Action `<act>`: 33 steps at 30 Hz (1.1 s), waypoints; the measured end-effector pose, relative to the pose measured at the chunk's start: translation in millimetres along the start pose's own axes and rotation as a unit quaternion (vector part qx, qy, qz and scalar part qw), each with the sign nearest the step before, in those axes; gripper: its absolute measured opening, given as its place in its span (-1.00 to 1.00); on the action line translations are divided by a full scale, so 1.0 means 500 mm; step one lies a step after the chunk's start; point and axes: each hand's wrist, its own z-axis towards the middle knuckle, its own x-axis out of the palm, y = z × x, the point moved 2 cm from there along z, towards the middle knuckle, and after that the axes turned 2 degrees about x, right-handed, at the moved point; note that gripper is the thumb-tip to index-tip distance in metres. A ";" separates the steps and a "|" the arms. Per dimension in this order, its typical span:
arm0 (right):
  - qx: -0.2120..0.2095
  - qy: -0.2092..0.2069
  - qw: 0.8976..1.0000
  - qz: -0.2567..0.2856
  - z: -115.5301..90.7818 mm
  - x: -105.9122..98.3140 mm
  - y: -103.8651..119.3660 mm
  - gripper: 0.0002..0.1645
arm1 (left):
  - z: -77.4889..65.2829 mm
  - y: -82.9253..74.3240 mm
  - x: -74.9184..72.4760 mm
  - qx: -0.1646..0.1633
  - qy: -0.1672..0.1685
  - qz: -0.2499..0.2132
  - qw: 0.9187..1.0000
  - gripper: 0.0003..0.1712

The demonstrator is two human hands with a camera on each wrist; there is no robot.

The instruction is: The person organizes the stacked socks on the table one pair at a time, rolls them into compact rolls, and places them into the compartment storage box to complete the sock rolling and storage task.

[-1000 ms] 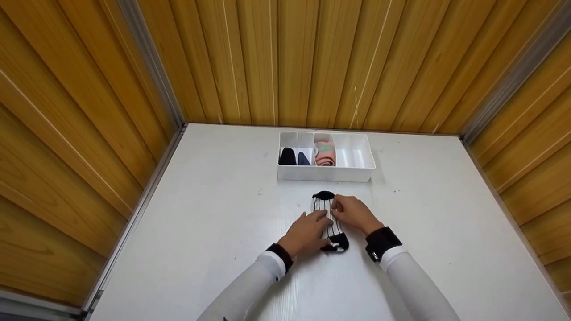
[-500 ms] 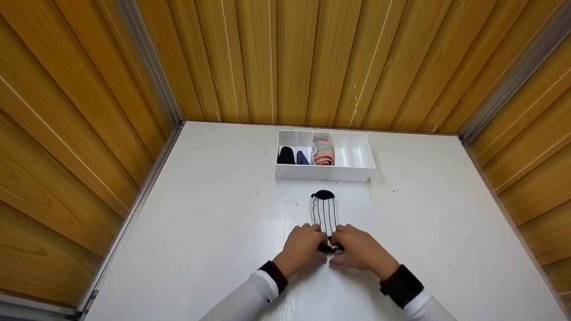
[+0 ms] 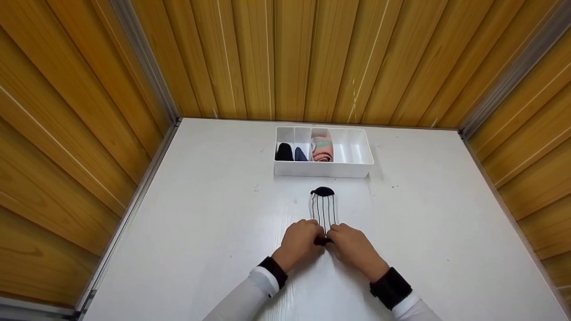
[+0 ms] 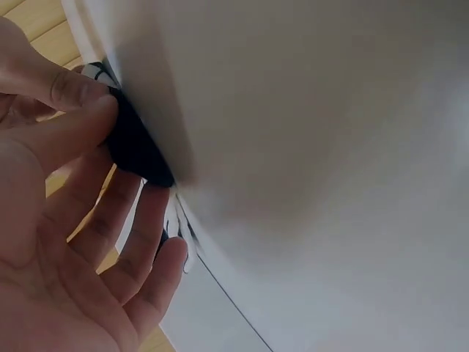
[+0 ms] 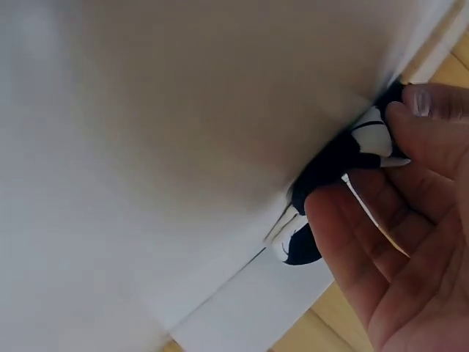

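Observation:
A white sock (image 3: 323, 207) with thin black stripes lies lengthwise on the table, its black far end flat and pointing at the box. My left hand (image 3: 299, 243) and right hand (image 3: 354, 246) grip its near end from either side, close together. In the left wrist view, the thumb and fingers pinch the dark end of the sock (image 4: 135, 139) just above the tabletop. The right wrist view has the right thumb and fingers holding the bunched black and white fabric of the sock (image 5: 322, 172). My hands hide part of the near end in the head view.
Beyond the sock stands a white divided box (image 3: 321, 169). Its compartments hold a black item (image 3: 284, 152), a dark blue item (image 3: 300, 154) and a rolled pink cloth item (image 3: 322, 149) with a green patch. Wood-look panels (image 3: 294, 58) wall the white table (image 3: 214, 191).
Both hands have come from the sock's middle to its near end and taken hold there. That end now sits slightly farther from me, bunched between the fingers.

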 end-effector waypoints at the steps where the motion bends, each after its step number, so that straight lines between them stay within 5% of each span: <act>1: 0.011 0.014 1.000 0.024 0.003 -0.001 -0.006 -0.83 | 0.000 0.000 0.000 -0.005 0.003 -0.001 1.000 -0.83; 5: 0.070 0.067 0.990 0.104 0.012 -0.008 -0.028 -0.86 | 0.006 -0.001 0.004 -0.017 0.010 0.014 1.000 -0.83; 8: 0.094 0.067 0.987 0.115 0.016 -0.015 -0.031 -0.87 | 0.013 -0.002 0.004 -0.031 0.017 0.012 0.999 -0.89; 15: 0.007 -0.049 0.999 0.017 0.016 -0.022 0.004 -0.77 | 0.029 0.007 -0.006 -0.065 0.045 -0.045 0.996 -0.96; 20: 0.017 -0.035 0.999 -0.026 0.011 -0.009 0.016 -0.89 | 0.031 0.015 -0.012 -0.056 0.044 -0.028 0.997 -0.91; 29: -0.002 -0.010 1.000 0.023 0.018 0.002 0.003 -0.86 | 0.018 -0.009 -0.010 -0.004 -0.020 0.119 0.993 -0.76; 33: 0.001 0.006 0.999 0.052 0.016 0.001 -0.008 -0.90 | 0.021 -0.021 -0.006 -0.013 -0.029 0.147 0.989 -0.73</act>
